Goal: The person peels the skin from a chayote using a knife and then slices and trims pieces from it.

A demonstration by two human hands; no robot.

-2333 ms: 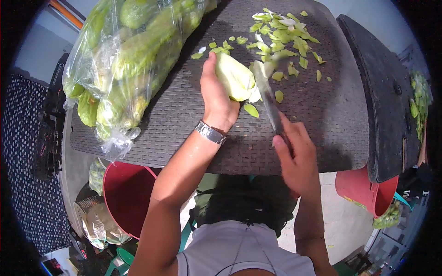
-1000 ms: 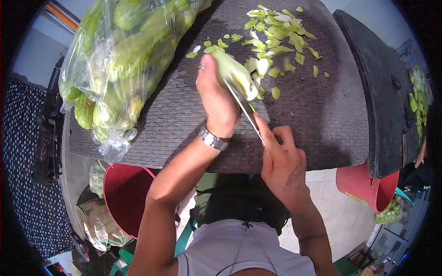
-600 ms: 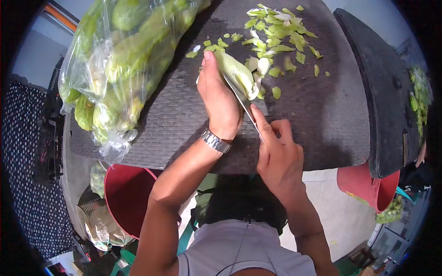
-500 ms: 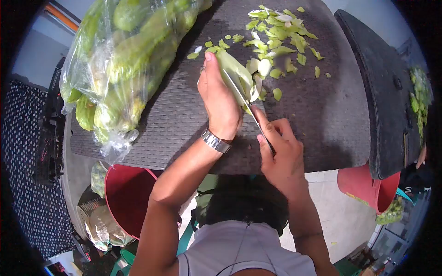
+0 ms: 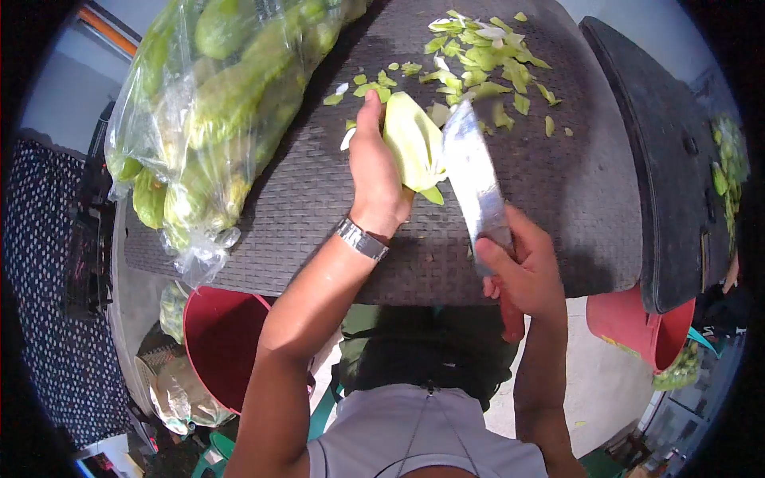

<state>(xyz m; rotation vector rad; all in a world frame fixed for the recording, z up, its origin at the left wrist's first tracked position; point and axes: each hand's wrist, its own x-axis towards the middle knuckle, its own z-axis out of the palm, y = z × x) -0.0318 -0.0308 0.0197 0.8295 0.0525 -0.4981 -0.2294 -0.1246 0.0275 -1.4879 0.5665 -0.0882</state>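
A pale green, peeled chayote [image 5: 411,143] rests in my left hand [image 5: 376,171], with the thumb along its left side and the other fingers hidden beneath. A strip of green peel hangs at its lower end. My right hand [image 5: 522,263] is closed around the red handle of a broad knife [image 5: 472,167]. The shiny blade points away from me, its flat side turned up, close to the right side of the chayote. Green and white peelings [image 5: 486,52] lie scattered on the dark woven tabletop [image 5: 550,215] beyond both hands.
A clear plastic bag [image 5: 231,103] full of green chayotes lies on the left of the table. Below the table edge stand a red bucket [image 5: 227,342] on the left and another red bucket [image 5: 637,327] on the right. A dark chair back [image 5: 665,159] borders the right side.
The knife has moved right, off the chayote, and its blade has turned from edge-on to flat. My left hand has tilted the chayote, showing more of its peeled face.
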